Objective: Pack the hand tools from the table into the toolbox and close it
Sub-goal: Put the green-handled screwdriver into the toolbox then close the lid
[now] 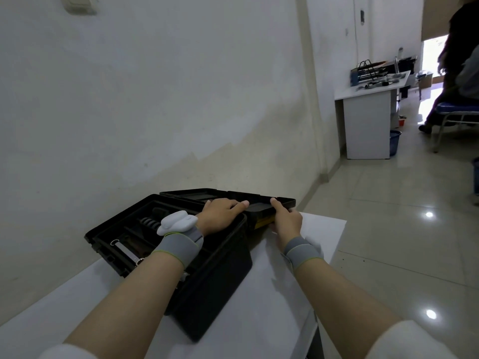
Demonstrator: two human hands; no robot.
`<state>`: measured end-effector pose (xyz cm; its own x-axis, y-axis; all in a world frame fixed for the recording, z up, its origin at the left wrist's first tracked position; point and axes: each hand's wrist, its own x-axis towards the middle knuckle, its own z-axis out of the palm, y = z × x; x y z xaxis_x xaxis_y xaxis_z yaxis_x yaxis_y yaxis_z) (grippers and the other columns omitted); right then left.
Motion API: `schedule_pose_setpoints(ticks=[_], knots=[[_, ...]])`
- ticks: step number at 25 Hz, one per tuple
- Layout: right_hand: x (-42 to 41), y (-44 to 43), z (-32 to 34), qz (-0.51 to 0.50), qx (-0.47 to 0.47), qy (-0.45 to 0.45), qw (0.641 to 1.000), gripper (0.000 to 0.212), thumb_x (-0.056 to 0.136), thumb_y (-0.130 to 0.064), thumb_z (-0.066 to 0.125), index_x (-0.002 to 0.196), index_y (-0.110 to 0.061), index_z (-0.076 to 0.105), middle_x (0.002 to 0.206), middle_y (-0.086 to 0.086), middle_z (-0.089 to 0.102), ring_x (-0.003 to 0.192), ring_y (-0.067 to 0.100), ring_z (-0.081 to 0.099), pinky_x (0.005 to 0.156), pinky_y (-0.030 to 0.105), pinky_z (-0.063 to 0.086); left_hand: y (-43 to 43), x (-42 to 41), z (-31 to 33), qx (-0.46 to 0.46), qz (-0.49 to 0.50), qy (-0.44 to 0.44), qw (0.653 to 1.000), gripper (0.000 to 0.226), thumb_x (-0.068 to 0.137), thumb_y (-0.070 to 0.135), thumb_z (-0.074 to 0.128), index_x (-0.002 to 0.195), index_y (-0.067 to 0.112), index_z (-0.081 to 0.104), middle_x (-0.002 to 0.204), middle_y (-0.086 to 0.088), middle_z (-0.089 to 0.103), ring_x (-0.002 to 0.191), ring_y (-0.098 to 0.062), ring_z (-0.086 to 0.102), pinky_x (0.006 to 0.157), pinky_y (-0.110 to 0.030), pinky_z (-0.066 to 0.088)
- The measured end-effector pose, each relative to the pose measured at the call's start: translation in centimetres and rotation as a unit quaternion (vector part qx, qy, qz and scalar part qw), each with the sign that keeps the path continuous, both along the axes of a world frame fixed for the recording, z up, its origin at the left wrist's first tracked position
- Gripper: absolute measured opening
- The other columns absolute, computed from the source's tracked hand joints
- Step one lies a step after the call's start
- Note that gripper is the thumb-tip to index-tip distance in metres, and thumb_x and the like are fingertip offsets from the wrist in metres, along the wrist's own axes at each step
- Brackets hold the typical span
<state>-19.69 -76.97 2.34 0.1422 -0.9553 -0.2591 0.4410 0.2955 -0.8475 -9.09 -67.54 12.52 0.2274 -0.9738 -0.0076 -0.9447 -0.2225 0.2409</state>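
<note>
A rough, stained white wall (pixel 155 99) fills the left and far side. Against it stands a smooth white counter (pixel 259 294), and on its left part sits the black plastic toolbox (pixel 212 275), a deep, round-cornered box standing open. Inside, a ribbed dark handle (pixel 149 222) and a flat metal tool (pixel 127 251) lie in the moulded tray; other contents are too dark to tell. The left hand (pixel 220 215) rests palm down on the box's far right rim, fingers stretched flat toward the lid, its grip open and holding nothing. A grey fabric band (pixel 178 246) wraps that wrist, carrying a smooth white pod (pixel 176 222). The lid (pixel 233 199), flat and black with shallow recesses, lies swung back beyond the box, near the wall. The right hand (pixel 286 220) has its grip closed on the lid's near right edge, thumb on top and fingers under, beside a yellow strip (pixel 263 222). A second grey wristband (pixel 302 252) circles that wrist. To the right, glossy pale floor tiles (pixel 388 242) show light spots; far off stands a white desk (pixel 368 120) with clutter on it.
</note>
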Motion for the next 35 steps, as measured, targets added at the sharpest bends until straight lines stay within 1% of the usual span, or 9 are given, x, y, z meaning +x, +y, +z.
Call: schedule_pose_setpoints(ticks=[3,6,11,17,21,25,30,32,35], knots=[[0.0,-0.1,1.1,-0.002,-0.024,-0.033,0.999,0.058,0.078,-0.033,0.069,0.126,-0.006,0.052,0.125,0.013,0.060,0.115,0.031,0.057,0.102,0.048,0.046,0.2,0.0,0.1,-0.006,0.002,0.013,1.000,0.046,0.098,0.047,0.027,0.105,0.017,0.062,0.120,-0.009,0.061,0.121,-0.028,0.049,0.114,-0.049,0.012],[-0.1,-0.7,3.0,-0.007,-0.073,-0.045,0.996,0.061,0.082,-0.027,0.066,0.135,-0.008,0.044,0.137,0.013,0.052,0.125,0.031,0.050,0.106,0.047,0.042,0.5,-0.1,0.2,-0.011,-0.013,0.021,1.000,0.047,0.098,0.045,0.027,0.120,0.018,0.058,0.134,-0.004,0.055,0.130,-0.024,0.043,0.116,-0.050,0.008],[0.0,-0.8,6.6,-0.040,-0.139,-0.051,0.988,0.054,0.085,-0.023,0.063,0.135,-0.015,0.044,0.134,0.006,0.053,0.117,0.025,0.054,0.100,0.039,0.048,1.5,0.6,0.3,-0.024,-0.029,0.085,0.996,0.049,0.098,0.045,0.027,0.140,0.023,0.040,0.156,0.003,0.026,0.145,-0.015,0.019,0.121,-0.042,0.004],[0.3,0.2,11.8,-0.068,-0.167,-0.051,0.982,0.045,0.083,-0.044,0.060,0.117,-0.018,0.046,0.125,0.005,0.052,0.106,0.021,0.055,0.092,0.039,0.050,2.4,1.6,1.0,-0.031,-0.048,0.098,0.994,0.043,0.098,0.040,0.036,0.138,0.026,0.044,0.157,0.011,0.018,0.144,-0.012,0.019,0.116,-0.030,0.014],[0.8,0.8,15.3,-0.072,-0.208,-0.048,0.974,0.039,0.085,-0.052,0.052,0.100,-0.017,0.042,0.104,0.003,0.052,0.080,0.012,0.049,0.066,0.026,0.042,3.5,2.5,1.8,-0.053,-0.031,0.146,0.987,0.043,0.097,0.041,0.036,0.136,0.025,0.046,0.155,0.011,0.026,0.143,-0.011,0.023,0.115,-0.028,0.015],[1.2,1.4,18.1,-0.087,-0.249,-0.048,0.964,0.039,0.087,-0.052,0.050,0.098,-0.017,0.039,0.082,-0.007,0.048,0.070,0.005,0.047,0.057,0.020,0.035,4.9,4.1,3.1,-0.183,0.035,0.132,0.974,0.040,0.097,0.036,0.041,0.129,0.017,0.054,0.139,-0.002,0.051,0.131,-0.017,0.044,0.102,-0.020,0.028],[2.2,3.2,19.0,-0.107,-0.355,-0.005,0.929,0.033,0.092,-0.048,0.043,0.118,-0.029,0.041,0.109,-0.001,0.055,0.096,0.014,0.054,0.075,0.021,0.040,6.2,5.7,7.7,-0.379,0.085,0.055,0.920,0.036,0.097,0.028,0.044,0.128,0.013,0.052,0.130,-0.009,0.053,0.120,-0.023,0.051,0.094,-0.021,0.032],[2.3,3.6,19.0,-0.106,-0.390,0.026,0.914,0.032,0.094,-0.047,0.040,0.122,-0.035,0.046,0.117,-0.002,0.050,0.105,0.012,0.050,0.083,0.019,0.035,6.2,5.8,10.0,-0.401,0.070,0.054,0.912,0.036,0.097,0.029,0.044,0.130,0.016,0.050,0.131,-0.008,0.051,0.118,-0.021,0.051,0.095,-0.021,0.033],[2.4,4.1,19.3,-0.101,-0.416,0.051,0.902,0.027,0.095,-0.044,0.039,0.113,-0.033,0.056,0.111,-0.005,0.046,0.103,0.014,0.050,0.080,0.015,0.036,5.6,5.0,12.7,-0.383,0.037,0.062,0.921,0.039,0.098,0.031,0.040,0.134,0.019,0.046,0.137,-0.007,0.047,0.126,-0.020,0.045,0.104,-0.025,0.031]])
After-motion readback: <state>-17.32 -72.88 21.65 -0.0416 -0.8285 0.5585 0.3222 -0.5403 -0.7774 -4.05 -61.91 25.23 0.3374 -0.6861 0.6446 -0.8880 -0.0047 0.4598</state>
